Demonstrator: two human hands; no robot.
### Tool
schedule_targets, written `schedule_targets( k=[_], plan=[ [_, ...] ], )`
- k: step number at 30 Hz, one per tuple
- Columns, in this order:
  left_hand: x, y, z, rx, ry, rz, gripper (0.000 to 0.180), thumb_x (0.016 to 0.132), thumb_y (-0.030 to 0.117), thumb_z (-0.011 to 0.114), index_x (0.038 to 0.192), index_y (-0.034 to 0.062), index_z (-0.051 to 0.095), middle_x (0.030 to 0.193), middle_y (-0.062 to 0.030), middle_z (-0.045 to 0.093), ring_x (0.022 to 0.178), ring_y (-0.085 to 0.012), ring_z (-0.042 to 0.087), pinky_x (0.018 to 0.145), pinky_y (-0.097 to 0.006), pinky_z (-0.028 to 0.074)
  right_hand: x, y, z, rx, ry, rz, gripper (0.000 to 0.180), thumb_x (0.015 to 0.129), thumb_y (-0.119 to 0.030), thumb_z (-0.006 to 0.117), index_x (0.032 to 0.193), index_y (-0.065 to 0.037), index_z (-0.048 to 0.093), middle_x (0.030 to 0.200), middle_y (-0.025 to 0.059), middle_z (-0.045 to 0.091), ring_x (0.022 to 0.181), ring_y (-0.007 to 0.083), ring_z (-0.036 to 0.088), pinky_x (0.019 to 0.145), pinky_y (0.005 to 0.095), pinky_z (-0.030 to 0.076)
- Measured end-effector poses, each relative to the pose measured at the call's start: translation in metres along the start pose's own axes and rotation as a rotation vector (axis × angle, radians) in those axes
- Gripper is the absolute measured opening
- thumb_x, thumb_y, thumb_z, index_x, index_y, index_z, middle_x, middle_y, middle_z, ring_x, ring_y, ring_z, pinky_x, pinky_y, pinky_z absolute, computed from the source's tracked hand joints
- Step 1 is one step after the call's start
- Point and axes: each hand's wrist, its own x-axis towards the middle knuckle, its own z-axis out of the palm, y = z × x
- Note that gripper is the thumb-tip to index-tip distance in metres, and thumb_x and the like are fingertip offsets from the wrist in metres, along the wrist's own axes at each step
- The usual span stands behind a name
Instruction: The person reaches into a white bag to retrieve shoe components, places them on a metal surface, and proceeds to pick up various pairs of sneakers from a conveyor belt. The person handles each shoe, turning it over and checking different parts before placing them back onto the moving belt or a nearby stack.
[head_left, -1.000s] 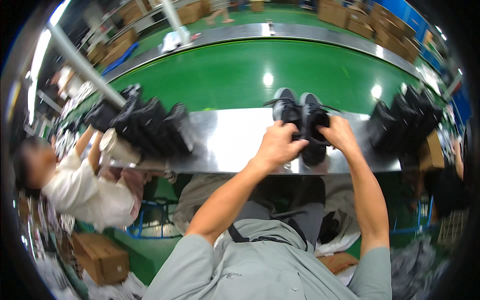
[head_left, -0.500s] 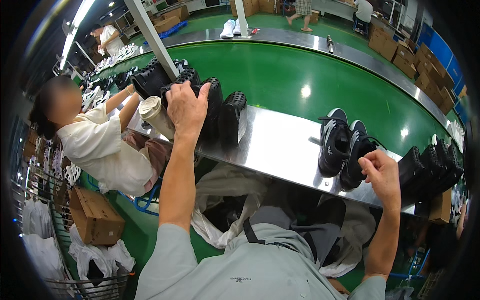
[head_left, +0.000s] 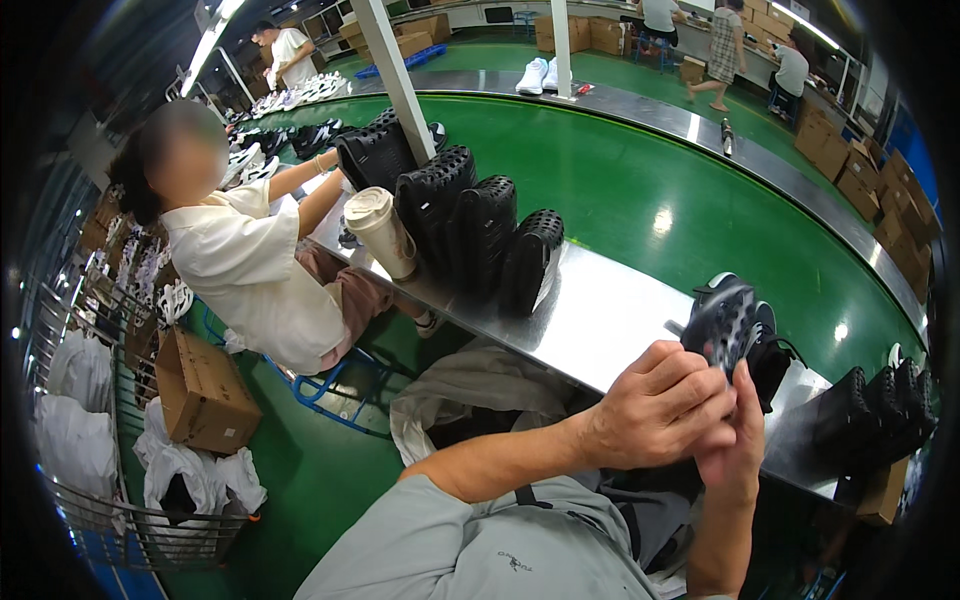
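My two hands are together in front of my chest, over the near edge of the metal bench (head_left: 600,305). A dark shoe with a perforated surface (head_left: 728,308), smeared by motion, sticks up from them. My left hand (head_left: 665,405) is closed with curled fingers at its lower end. Against it, my right hand (head_left: 738,430) grips from the right side, thumb up, its fingers partly hidden. Just behind, a black sneaker with laces (head_left: 768,368) is partly covered by the held shoe. To the left, several black perforated shoes (head_left: 485,240) stand on end in a row.
A lidded paper cup (head_left: 375,225) stands beside that row. A person in a cream shirt (head_left: 235,250) sits at the left, arms at the bench. More black shoes (head_left: 870,405) stand at the right end. The green belt (head_left: 610,190) runs behind; a metal post (head_left: 395,80) rises at the left.
My left hand has left the shoe row on the left and come across to meet my right hand. A dark perforated shoe is now between them. The view has shifted left.
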Motion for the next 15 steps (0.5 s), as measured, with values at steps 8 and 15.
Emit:
schedule_targets(
  k=[8,15],
  plan=[
    [0.018,-0.029,0.014,-1.103,-0.351,-0.985,0.042,0.090,0.011,0.069,0.131,0.0030,0.061,0.116,-0.0059,0.064,0.112,-0.0153,0.058,0.098,-0.031,0.047,-0.029,-0.005,-0.018,-0.291,-0.168,0.218,0.058,0.091,-0.034,0.065,0.132,0.006,0.055,0.101,0.0097,0.067,0.085,0.0172,0.066,0.074,0.0294,0.054],
    [0.003,-0.026,0.048,-0.750,-0.081,-1.055,0.023,0.090,-0.001,0.066,0.113,-0.0010,0.069,0.099,-0.0028,0.067,0.085,-0.0074,0.060,0.078,-0.022,0.049,-0.051,-0.027,-0.019,-1.612,0.012,-0.384,0.058,0.085,-0.042,0.080,0.113,0.005,0.061,0.081,0.0196,0.068,0.066,0.0347,0.068,0.063,0.0397,0.054]
  ],
)
